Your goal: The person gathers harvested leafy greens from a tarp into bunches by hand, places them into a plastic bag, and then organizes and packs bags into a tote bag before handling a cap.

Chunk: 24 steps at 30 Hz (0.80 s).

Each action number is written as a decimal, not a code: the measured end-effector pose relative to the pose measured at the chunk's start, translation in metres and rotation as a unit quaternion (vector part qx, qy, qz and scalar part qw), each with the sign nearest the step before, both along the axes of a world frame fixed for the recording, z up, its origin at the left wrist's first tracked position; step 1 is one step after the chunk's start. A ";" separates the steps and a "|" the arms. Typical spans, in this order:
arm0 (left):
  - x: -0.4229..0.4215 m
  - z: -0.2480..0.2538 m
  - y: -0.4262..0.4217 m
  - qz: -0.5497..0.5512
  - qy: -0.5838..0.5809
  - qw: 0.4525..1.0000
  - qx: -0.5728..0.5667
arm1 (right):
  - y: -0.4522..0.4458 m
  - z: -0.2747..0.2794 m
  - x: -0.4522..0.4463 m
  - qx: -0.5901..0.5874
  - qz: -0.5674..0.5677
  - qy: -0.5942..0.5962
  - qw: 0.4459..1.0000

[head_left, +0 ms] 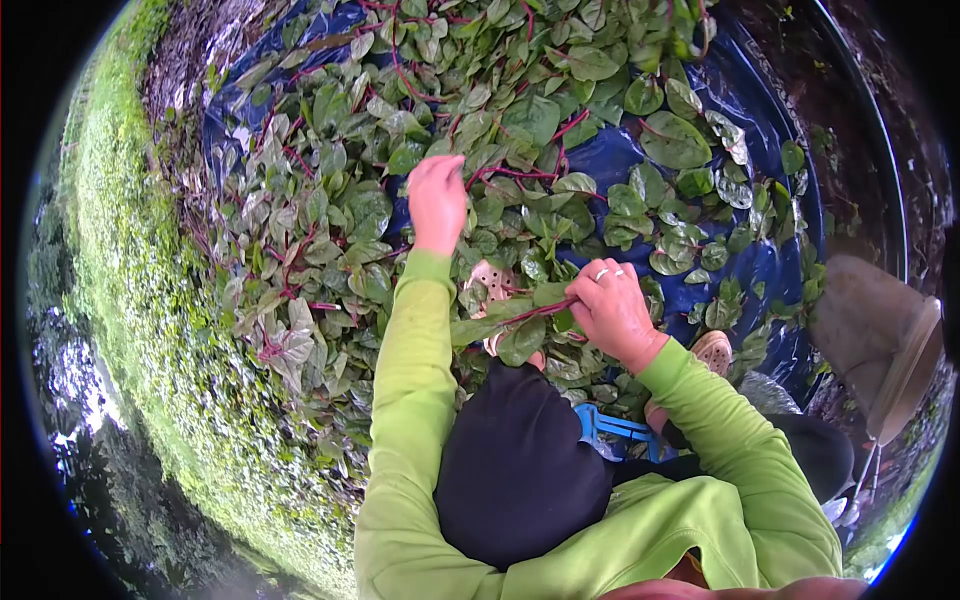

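Note:
My right hand (pixel 612 310), with rings on its fingers, pinches the reddish stem of a leafy cutting (pixel 522 318), like Malabar spinach. The cutting's green leaves stretch leftward over my foot and knee. My left hand (pixel 437 203) is held out over the heap of leafy stems (pixel 345 215), its back towards me. Its fingers are curled together, and whatever they may hold is hidden. A red stem (pixel 515 174) lies just right of that hand.
A blue tarp (pixel 600 160) lies beneath the leaves. Below my right hand is a blue plastic object (pixel 620 428), maybe a low stool. To the right sits a brownish bucket-like container (pixel 868 330). Pinkish clogs (pixel 712 350) are on my feet. Green plants (pixel 170 330) grow on the left.

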<state>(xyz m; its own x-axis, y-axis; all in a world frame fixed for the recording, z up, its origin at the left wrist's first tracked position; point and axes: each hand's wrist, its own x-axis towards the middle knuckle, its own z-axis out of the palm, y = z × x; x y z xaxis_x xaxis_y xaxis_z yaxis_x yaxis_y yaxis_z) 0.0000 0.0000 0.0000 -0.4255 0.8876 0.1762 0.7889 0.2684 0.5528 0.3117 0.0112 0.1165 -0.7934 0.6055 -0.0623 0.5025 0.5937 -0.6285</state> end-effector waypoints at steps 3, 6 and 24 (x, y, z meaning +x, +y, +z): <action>-0.004 0.006 0.031 -0.108 0.030 0.993 -0.040 | 0.006 -0.005 -0.021 0.013 0.014 0.028 0.999; 0.006 0.007 0.036 -0.156 0.069 0.971 -0.167 | -0.001 -0.001 -0.022 -0.009 0.043 0.012 0.999; 0.044 0.089 0.013 0.183 -0.663 0.724 0.054 | 0.052 -0.010 -0.123 0.180 -0.080 0.004 0.980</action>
